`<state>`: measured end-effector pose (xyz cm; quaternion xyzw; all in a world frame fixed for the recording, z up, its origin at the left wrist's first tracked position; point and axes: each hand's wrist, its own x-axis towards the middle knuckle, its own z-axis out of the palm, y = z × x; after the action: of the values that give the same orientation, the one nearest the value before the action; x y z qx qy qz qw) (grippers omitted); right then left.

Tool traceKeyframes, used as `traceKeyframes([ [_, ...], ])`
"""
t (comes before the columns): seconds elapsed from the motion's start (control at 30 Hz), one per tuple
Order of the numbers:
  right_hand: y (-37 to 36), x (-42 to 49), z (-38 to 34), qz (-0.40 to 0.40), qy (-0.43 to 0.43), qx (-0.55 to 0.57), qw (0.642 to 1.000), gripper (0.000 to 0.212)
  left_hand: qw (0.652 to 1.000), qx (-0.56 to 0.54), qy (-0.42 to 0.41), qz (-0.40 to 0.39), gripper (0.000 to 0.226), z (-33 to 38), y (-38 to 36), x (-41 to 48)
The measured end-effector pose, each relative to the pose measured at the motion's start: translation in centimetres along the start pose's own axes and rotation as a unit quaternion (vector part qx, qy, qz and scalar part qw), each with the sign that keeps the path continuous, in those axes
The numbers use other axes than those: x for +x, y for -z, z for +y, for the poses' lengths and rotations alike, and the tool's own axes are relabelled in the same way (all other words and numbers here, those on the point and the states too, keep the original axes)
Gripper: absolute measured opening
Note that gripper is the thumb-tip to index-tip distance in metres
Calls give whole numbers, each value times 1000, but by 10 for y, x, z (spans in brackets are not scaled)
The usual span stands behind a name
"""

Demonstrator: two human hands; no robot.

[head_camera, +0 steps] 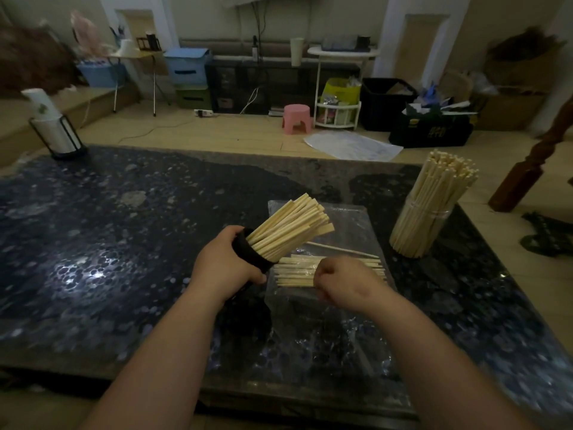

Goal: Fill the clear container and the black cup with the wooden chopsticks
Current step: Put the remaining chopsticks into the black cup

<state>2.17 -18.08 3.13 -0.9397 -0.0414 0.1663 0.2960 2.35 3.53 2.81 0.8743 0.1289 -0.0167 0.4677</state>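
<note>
black cup tilted in the left hand, right hand on the loose sticks

the black cup [252, 254] sits near centre, tipped to the right and packed with wooden chopsticks [294, 225] that fan out to the far right; the left hand [223, 265] is wrapped round its wall. just right of it the loose chopsticks [294, 273] lie flat on a plastic bag [350, 225], and the right hand [344, 280] rests on them, fingers curled down (whether it actually grips any sticks i cannot tell). the clear container [418, 225] stands at the far right by the edge of the dark table [124, 228], crammed full and well apart from both hands. the left half of the tabletop lies open, and the hands are near each other but not touching.
</note>
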Motion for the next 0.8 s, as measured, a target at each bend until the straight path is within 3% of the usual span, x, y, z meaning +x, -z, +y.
traceKeyframes([
  [0.23, -21, 7, 9, -52, -8, -49, 997, 29, 1000, -6, 2, -4, 92, 1, 1, -1],
  [0.4, -38, 12, 25, -88, 37, -102, 990, 70, 1000, -4, 3, 4, 95, 0, 0, 0],
  [0.57, -58, 19, 36, 32, 54, -247, 967, 55, 1000, -9, -1, 8, 96, -1, -2, 1],
  [0.7, -66, 23, 38, 88, 74, -255, 960, 39, 1000, -9, -3, 8, 97, -2, -3, 2],
  [0.8, -69, 27, 41, 105, 71, -244, 962, 41, 1000, -14, -5, 7, 93, -2, -4, 1],
])
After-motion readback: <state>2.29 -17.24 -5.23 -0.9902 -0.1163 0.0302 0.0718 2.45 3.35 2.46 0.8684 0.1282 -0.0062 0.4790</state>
